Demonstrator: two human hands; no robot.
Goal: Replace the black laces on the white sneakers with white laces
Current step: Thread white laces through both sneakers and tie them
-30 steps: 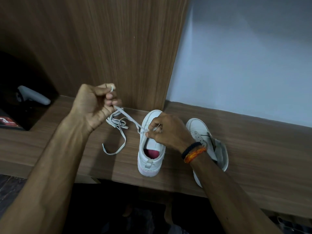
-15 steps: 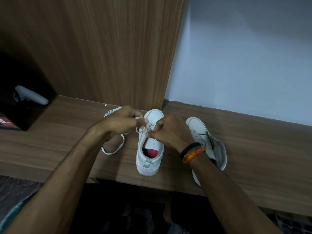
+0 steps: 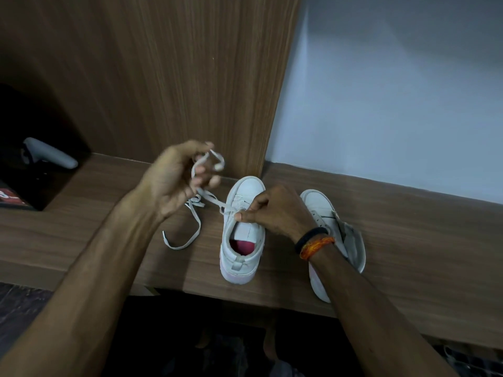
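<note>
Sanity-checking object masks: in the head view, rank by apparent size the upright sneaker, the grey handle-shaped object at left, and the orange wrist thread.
1. Upright sneaker, largest.
2. Grey handle-shaped object, clearly smaller; it sits farther back, so true size is unsure.
3. Orange wrist thread, smallest.

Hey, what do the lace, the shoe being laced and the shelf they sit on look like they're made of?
The white lace looks like flat woven fabric: it bends limply and loops from the left hand. The white sneaker seems smooth leather or a synthetic, matte, with stitched panels; which one is unclear. The wooden shelf shows printed-looking straight grain, probably laminate rather than solid wood.
</note>
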